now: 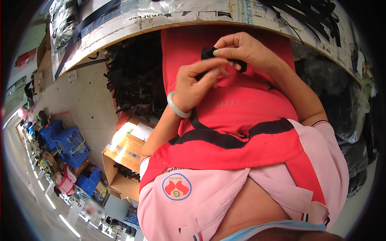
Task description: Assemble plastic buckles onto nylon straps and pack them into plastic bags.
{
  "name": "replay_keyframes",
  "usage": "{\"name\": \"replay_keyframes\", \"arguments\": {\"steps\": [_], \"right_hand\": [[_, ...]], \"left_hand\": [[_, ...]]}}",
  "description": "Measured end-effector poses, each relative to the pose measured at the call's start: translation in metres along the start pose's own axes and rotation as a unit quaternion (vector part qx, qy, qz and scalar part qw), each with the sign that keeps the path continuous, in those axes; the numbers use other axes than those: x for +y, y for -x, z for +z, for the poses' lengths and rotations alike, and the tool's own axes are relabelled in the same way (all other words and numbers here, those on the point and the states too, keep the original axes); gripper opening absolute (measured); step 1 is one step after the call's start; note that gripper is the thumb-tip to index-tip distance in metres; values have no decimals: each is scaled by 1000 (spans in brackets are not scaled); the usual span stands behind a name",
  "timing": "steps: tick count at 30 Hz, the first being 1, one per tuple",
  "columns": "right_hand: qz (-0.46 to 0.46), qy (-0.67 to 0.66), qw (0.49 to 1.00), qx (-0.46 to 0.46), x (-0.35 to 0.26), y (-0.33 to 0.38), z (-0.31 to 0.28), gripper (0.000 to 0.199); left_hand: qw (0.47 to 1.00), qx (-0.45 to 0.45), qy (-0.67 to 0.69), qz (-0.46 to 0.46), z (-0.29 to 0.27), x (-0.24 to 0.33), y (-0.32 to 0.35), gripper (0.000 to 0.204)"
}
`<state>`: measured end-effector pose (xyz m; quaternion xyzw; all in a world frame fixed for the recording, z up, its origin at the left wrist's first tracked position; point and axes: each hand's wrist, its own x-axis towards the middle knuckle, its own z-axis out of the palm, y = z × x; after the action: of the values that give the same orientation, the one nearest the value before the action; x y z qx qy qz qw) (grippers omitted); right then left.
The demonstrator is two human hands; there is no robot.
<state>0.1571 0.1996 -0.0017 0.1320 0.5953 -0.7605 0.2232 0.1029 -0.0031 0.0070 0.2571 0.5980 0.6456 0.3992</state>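
Over my red apron (241,108), my right hand (247,50) pinches a short, dark black piece (241,66) that looks like folded webbing; its exact kind cannot be made out. Part of the black piece sticks out to the left of my right thumb. Just below and left of it is my left hand (197,82), with a pale bangle (178,105) on the wrist. The left fingers are curled and slightly blurred, their tips close to the black piece. Something dark shows between left thumb and forefinger, mostly hidden.
A worktop edge (132,30) runs across in front of me, with black straps (309,16) on it. Below it hangs a mass of black strips (132,76). To my left stand an open cardboard box (120,180) and blue crates (72,146). Black plastic-wrapped bundles (341,104) lie right.
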Motion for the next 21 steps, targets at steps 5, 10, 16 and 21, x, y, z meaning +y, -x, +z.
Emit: {"name": "replay_keyframes", "arguments": {"steps": [5,10,16,21], "right_hand": [[-52,117,991,34,-11,1,-4,20],[-128,118,976,128,-4,-9,-4,20],[-62,-102,985,121,-9,5,-5,23],[-80,-57,986,135,0,-2,4,31]], "left_hand": [[983,155,-96,3,-10,-18,-9,15],[991,128,-2,-42,-21,-27,-25,15],[978,186,91,3,-13,-37,-28,20],[981,191,0,27,-2,-37,-27,11]]}}
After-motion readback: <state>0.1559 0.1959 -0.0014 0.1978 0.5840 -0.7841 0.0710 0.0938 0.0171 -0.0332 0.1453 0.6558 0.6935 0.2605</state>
